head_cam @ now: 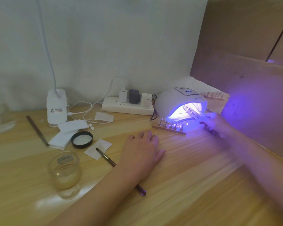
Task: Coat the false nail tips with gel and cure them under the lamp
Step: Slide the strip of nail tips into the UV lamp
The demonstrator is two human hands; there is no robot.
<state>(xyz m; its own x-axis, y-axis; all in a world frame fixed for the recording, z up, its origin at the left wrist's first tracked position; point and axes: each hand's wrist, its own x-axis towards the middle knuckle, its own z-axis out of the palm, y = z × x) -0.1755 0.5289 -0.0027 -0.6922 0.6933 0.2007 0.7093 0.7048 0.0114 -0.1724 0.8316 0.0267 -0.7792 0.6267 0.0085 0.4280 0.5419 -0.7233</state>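
- Curing lamp [178,100] sitting at the back right of the wooden table [194,185], glowing violet from its open mouth
- Holder strip of nail tips [190,110] lying inside that mouth, its outer end sticking out toward the right hand [214,121]
- Right hand reaching to that outer end; blur is hiding the fingers, so I cannot tell whether it is pinching the strip
- Left hand [142,149] lying palm down on the table, fingers relaxed, holding nothing
- Second strip [168,128] standing just in front of the lamp, its tips catching the glow
- Third strip [215,95] lying behind the lamp
- Brush [107,158] passing under the left forearm, its tip resting on a white wipe [97,148]
- Glass jar [64,172] and black lid [82,139] sitting well left of the lamp
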